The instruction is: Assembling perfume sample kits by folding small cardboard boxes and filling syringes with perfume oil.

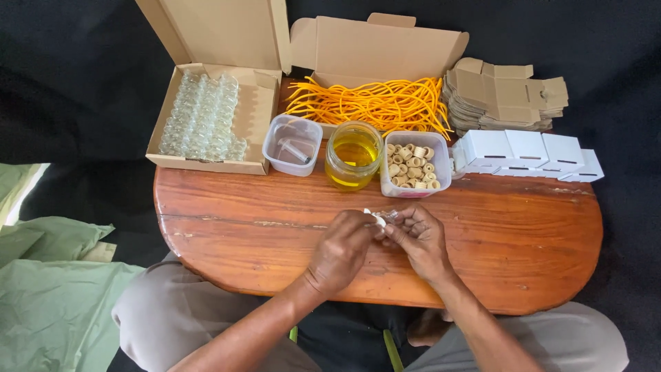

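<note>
Both hands meet over the middle of the wooden counter [523, 234], just in front of the jar of yellow oil [353, 155]. The left hand [342, 249] pinches a small white piece [378, 220] in its fingertips, and the right hand [418, 238] closes on a tiny clear bottle [392, 215] that touches that piece, so each grip is grasping its own part. The step in hand looks like fitting the white piece to the bottle's mouth; the next move would call for steady alignment and a light push or twist, since both parts are small and partly hidden by the fingers. Outward from the jar: to its left stands one clear plastic tub [293, 144] holding what looks like a dropper, and to its right one clear tub of small tan rings [414, 165], too many to count. Left of the first tub sits one open cardboard box of clear little bottles [203, 118], packed in rows, number unclear. Behind the jar lies a second open box with a heap of orange strings [372, 103]. Further right are one stack of flat brown cartons [502, 96] and four folded white boxes [527, 153] in a row.
</note>
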